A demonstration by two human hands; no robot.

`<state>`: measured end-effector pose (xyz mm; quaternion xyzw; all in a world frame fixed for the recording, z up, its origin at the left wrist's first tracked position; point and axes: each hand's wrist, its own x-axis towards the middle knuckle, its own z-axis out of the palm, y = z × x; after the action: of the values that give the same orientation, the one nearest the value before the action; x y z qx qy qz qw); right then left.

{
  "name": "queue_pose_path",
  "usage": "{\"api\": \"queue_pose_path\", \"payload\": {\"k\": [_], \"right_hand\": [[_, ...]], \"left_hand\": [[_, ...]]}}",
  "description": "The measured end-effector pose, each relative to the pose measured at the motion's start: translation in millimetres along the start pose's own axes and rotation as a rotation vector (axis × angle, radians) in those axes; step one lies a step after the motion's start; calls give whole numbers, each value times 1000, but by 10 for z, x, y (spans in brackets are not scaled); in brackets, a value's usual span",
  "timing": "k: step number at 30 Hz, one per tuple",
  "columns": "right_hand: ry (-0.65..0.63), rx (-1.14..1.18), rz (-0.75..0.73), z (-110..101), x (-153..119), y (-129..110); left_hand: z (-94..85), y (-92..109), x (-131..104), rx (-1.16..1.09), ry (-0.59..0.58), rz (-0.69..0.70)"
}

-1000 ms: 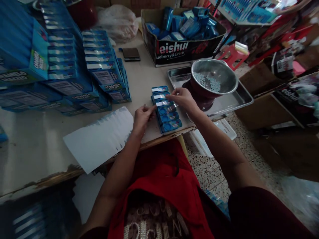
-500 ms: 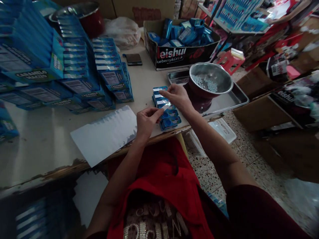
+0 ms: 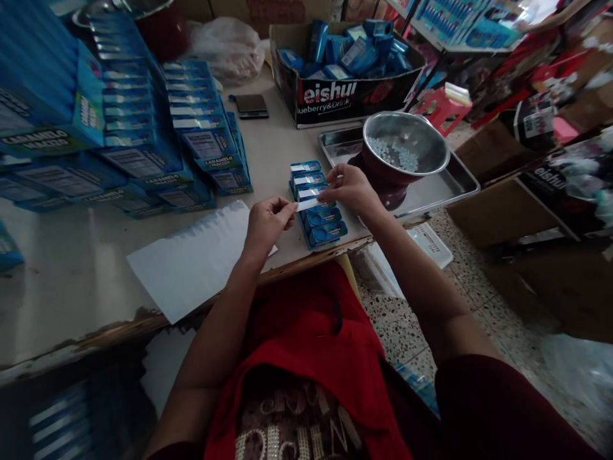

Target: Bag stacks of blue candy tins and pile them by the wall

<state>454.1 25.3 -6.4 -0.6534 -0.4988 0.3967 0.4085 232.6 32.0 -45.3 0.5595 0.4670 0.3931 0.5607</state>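
A narrow white strip stretches between my two hands, above a row of small blue candy boxes near the table's front edge. My left hand pinches the strip's left end. At its right end, the fingers of my right hand close on it, partly over the boxes. White bands lie across the farther boxes, while the nearest two show round marks on their faces. Left of my left hand lies a white sheet with a ragged, peeled-looking edge.
Stacked blue candy cartons fill the table's left side. A metal bowl holding small pale-blue pieces stands on a metal tray at right. Behind are a black carton of blue packs and a dark flat scale-like device.
My left hand has moved left, drawing the white strip out flat between both hands. My right hand has shifted slightly right, uncovering more of the farther boxes.
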Motion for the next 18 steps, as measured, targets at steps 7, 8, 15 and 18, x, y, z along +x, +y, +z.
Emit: {"api": "queue_pose_path", "payload": {"k": [7,8,15,18], "right_hand": [[56,-208,-70,24,-2,100],[62,-217,-76,30,-3,109],[84,-254,-95,62,8,142],[90,-294,-96,76,16,122]], "left_hand": [[30,-198,62,30,-8,-17],[32,-209,68,20,-5,-18],[44,-261,113,-43,7,-25],[43,-312,135,-55,-6,-38]]}}
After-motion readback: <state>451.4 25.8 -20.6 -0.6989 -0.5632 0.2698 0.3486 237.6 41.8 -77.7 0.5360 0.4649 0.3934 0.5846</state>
